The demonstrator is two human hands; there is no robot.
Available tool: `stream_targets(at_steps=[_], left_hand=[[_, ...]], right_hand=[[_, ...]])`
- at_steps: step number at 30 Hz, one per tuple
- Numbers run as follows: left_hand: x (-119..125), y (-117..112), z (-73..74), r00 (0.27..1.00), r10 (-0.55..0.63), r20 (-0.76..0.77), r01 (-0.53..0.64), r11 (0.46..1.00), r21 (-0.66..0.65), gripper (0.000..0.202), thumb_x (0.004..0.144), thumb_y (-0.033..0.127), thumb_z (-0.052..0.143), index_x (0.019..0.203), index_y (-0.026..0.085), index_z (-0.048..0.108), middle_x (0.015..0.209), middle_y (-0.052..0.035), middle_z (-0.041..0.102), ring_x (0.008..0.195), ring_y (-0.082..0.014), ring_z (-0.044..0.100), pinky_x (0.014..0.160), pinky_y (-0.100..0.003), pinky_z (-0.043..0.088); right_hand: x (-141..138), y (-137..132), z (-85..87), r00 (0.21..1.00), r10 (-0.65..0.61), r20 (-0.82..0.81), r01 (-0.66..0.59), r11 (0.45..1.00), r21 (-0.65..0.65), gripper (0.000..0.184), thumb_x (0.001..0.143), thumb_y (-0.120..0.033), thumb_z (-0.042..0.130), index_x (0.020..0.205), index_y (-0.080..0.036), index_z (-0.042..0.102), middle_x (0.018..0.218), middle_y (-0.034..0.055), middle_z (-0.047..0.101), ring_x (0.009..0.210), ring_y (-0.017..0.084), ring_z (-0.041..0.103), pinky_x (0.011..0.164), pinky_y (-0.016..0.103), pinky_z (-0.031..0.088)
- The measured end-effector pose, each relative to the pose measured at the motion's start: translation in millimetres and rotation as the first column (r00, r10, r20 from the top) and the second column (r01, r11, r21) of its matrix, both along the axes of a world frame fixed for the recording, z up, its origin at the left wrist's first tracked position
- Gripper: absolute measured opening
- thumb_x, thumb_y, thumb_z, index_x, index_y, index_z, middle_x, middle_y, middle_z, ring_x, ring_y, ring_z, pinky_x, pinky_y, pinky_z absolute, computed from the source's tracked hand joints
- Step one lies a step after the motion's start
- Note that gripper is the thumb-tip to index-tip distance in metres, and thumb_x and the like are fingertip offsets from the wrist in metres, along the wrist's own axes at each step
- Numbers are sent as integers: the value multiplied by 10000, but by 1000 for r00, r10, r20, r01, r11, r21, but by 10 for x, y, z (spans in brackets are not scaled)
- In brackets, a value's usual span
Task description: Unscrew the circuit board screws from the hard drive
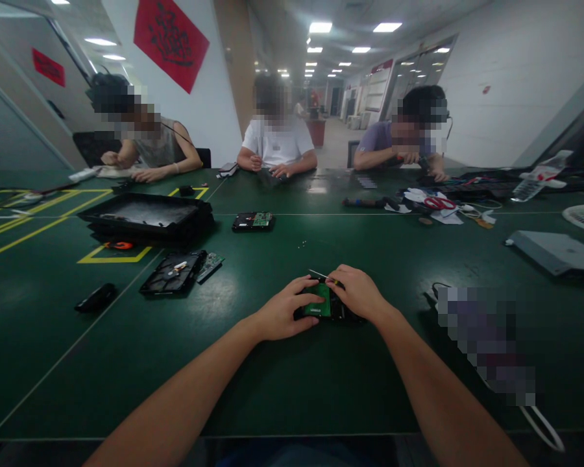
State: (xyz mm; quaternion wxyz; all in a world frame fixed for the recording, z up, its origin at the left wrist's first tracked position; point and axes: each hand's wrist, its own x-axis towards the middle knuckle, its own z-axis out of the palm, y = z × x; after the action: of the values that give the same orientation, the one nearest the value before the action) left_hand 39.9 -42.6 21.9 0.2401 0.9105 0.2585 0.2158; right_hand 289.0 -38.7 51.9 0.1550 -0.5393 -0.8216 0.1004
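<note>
A hard drive with a green circuit board facing up lies on the green table in front of me. My left hand grips its left side, thumb along the near edge and fingers reaching over the board and the far edge. In my right hand, closed over the drive's right part, is a small screwdriver. Its thin metal shaft points left over the drive's far edge, and a bit of yellow handle shows at the fingers. Several tiny pale screws lie beyond the drive.
Left are a black case, a loose circuit board, another drive and stacked black trays. A blurred-out object with a cord lies right, near a grey metal box. Three people sit across the table.
</note>
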Motion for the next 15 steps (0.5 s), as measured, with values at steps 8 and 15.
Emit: stream_targets(at_steps=[8,15], left_hand=[[-21,13,-24,1000,-14,15,13,1000,13,508,889,318,757,1376,294,615,1604,-101,409,1539,-350,305,1228,-589,352],[-9,-10,3,1000,-3,8,3,1000,0,538,900,323,742,1410,305,572,1613,-99,392,1549,-337,289,1224,-594,359]], right_hand=[[48,19,-67,998,-12,-69,17,998,61,204,1019,-278,514,1028,-226,712,1041,67,662,938,204,648,846,351,500],[132,76,-133,881,-288,-374,374,910,180,345,856,-224,613,1186,-200,515,1156,103,553,966,243,622,855,417,545]])
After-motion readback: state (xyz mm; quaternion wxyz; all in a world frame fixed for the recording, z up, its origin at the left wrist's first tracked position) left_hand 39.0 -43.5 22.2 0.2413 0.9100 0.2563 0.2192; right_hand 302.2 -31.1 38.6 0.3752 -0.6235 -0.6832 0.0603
